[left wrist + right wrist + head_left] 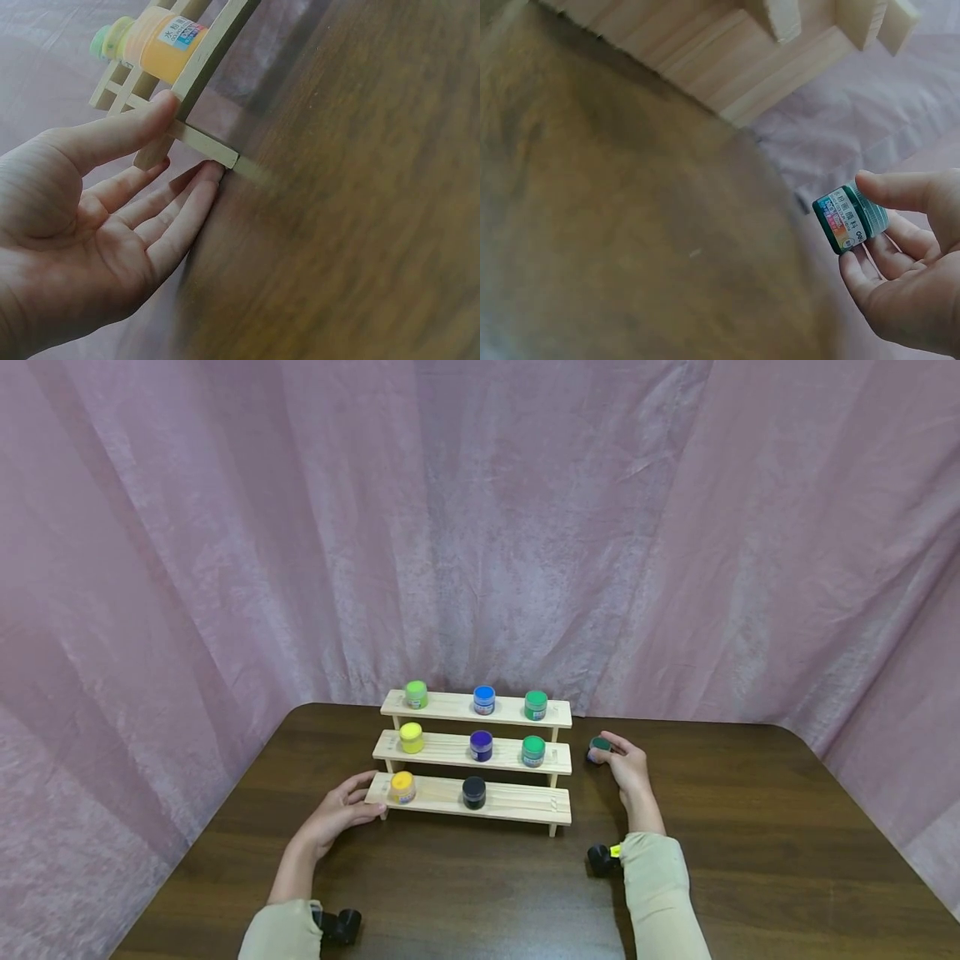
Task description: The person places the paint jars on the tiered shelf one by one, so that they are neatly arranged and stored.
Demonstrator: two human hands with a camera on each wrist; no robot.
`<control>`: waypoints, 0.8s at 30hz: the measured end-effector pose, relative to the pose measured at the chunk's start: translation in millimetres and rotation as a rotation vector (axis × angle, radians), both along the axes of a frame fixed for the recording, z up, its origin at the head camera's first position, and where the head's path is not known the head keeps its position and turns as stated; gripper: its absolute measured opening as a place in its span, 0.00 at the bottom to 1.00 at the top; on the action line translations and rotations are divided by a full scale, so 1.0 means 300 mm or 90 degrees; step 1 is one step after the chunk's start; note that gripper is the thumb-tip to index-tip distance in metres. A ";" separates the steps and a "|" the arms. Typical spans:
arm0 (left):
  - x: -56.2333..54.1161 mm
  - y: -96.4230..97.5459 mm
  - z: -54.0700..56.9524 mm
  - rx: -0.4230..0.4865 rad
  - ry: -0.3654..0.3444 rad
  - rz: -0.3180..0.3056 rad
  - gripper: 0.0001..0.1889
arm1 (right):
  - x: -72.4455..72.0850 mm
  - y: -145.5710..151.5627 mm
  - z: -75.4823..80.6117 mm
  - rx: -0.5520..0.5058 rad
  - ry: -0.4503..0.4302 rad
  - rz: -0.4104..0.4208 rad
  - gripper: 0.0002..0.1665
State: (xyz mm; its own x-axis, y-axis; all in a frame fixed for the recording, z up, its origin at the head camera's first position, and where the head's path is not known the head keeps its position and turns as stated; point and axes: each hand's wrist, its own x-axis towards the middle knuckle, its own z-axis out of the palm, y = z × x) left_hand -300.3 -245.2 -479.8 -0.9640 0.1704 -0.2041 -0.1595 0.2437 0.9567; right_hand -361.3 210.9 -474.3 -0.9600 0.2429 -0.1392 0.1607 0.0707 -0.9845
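My right hand [630, 771] pinches a small dark green paint jar [599, 744] between thumb and fingers, off the right side of the stand; its printed label faces out in the right wrist view [844, 217]. My left hand [335, 817] holds the left end of the bottom tier of a three-tier wooden stand [517, 799], thumb at the front edge and fingers round the end by the leg. On that tier sit an orange-yellow jar [402, 787] and a black jar [474, 792]; bare wood lies to their right.
The middle tier bears a yellow jar [411, 737], a purple jar [482, 746] and a green jar [533, 751]. Up top are a lime jar [416, 694], a blue jar [484, 700] and another green jar [536, 705]. A pink curtain [525, 527] hangs behind the brown table [750, 843].
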 end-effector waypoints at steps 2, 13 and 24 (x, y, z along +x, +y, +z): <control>0.000 0.001 0.000 0.005 0.001 0.000 0.40 | 0.003 0.000 0.020 0.003 0.006 -0.005 0.33; 0.002 0.000 -0.002 0.009 0.004 -0.010 0.40 | 0.026 -0.006 0.140 -0.006 0.040 -0.019 0.33; 0.003 0.002 0.001 0.001 0.007 -0.018 0.40 | 0.073 -0.021 0.242 -0.008 0.101 -0.021 0.32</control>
State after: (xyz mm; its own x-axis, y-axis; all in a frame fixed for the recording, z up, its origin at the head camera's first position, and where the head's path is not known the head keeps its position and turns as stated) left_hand -299.2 -244.6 -479.6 -0.9611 0.1972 -0.1932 -0.1423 0.2460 0.9588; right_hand -339.3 204.7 -401.7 -0.9615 0.2745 0.0107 0.0050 0.0562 -0.9984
